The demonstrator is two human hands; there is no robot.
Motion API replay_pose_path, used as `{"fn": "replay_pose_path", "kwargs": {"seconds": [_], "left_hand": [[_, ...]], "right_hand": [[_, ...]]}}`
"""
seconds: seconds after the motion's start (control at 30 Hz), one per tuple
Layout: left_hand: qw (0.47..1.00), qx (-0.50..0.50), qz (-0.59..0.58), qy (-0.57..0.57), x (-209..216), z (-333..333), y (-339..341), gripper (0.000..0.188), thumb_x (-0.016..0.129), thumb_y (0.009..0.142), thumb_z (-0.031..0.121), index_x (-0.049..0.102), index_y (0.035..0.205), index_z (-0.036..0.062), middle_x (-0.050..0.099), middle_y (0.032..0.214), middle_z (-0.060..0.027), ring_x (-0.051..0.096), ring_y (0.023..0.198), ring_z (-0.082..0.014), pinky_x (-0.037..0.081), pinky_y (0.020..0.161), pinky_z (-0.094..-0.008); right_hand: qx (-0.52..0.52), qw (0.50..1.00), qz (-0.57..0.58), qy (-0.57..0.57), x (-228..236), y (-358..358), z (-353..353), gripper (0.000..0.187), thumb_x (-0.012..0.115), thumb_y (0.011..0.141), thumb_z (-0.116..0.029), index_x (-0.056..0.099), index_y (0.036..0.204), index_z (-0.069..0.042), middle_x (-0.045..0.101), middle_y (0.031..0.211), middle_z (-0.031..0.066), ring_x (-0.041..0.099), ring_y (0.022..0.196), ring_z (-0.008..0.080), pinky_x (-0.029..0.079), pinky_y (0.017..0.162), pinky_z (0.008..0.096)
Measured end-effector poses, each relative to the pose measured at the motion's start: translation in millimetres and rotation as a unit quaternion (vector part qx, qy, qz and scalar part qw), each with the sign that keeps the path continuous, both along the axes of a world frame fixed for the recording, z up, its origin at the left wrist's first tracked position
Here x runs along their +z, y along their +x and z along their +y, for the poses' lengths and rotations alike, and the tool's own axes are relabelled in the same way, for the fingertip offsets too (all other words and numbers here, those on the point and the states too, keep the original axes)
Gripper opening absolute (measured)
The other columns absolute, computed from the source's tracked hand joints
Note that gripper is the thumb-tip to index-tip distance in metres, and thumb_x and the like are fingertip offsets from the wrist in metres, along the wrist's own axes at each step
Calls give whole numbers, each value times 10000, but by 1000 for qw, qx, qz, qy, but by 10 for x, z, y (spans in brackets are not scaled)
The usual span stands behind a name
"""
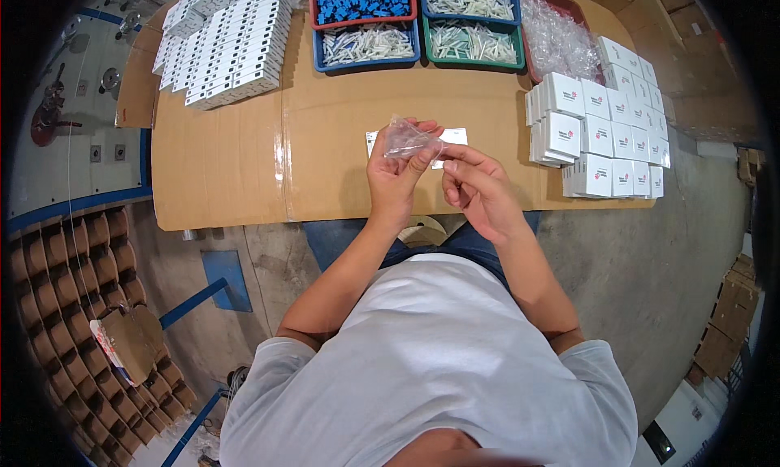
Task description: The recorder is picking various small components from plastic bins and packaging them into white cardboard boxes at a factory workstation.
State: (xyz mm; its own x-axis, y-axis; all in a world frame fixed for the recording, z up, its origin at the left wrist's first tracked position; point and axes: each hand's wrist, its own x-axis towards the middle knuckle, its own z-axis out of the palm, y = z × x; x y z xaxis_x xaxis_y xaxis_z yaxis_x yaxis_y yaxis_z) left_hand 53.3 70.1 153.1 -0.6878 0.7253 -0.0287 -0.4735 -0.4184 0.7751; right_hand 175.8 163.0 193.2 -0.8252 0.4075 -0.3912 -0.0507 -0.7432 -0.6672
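Note:
Above the near edge of the table, my left hand grips a small clear plastic bag between thumb and fingers. My right hand comes in from the right, with its thumb and index finger closed at the bag's right edge and the other fingers curled. Whether anything lies inside the bag cannot be made out. Behind both hands, a flat white box or card rests on the cardboard-covered table, partly hidden by the fingers.
Trays of blue pieces and thin white pieces stand at the back, beside a tray of clear bags. Stacked white boxes fill the back left and the right. A cardboard divider rack stands at lower left.

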Motion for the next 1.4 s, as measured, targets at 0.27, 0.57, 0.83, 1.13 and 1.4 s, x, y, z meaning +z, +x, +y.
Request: {"fn": "replay_pose_path", "kwargs": {"seconds": [0.27, 0.57, 0.83, 1.13, 1.4], "left_hand": [[999, -41, -9, -8, -21, -22, 24, 523, 733, 946, 113, 482, 1387, -15, 663, 1263, -190, 652, 1192, -282, 515, 1032, -379], [998, -55, -31, 11, 89, -55, -18, 461, 618, 1027, 320, 521, 1341, -3, 684, 1213, -189, 660, 1174, -283, 519, 1010, -390], [994, -43, -98, -15, 212, -57, -93, 395, 499, 1077, 356, 563, 1260, 12, 679, 1216, -191, 653, 1184, -293, 489, 1007, -404], [974, -60, -209, -65, 288, -89, -257, 418, 495, 1054, 301, 534, 1359, 17, 606, 1353, -170, 598, 1266, -326, 474, 1065, -427], [975, 67, 197, -83, 307, -82, -278, 491, 685, 962, 268, 579, 1373, 22, 624, 1364, -156, 554, 1324, -298, 419, 1122, -432]], "right_hand": [[-14, 999, -8, 42, 36, 9, -34, 250, 657, 968, -101, 680, 1192, 8, 625, 704, 25, 600, 551, 127, 436, 484, 245], [64, 982, -1, 176, 95, 82, 11, 445, 637, 976, -67, 558, 1403, 33, 699, 1168, 151, 608, 472, 134, 474, 410, 245], [83, 981, -30, 172, 108, 81, 60, 463, 660, 976, -87, 562, 1421, -4, 716, 1143, 127, 645, 502, 142, 510, 460, 252], [143, 958, -87, 235, 280, 77, 82, 379, 661, 982, -86, 642, 1357, -39, 694, 913, 49, 620, 536, 86, 509, 475, 225], [90, 957, -51, 270, 385, 26, 88, 352, 624, 984, -25, 643, 1335, -10, 692, 1236, 85, 576, 615, 38, 561, 523, 231]]}}
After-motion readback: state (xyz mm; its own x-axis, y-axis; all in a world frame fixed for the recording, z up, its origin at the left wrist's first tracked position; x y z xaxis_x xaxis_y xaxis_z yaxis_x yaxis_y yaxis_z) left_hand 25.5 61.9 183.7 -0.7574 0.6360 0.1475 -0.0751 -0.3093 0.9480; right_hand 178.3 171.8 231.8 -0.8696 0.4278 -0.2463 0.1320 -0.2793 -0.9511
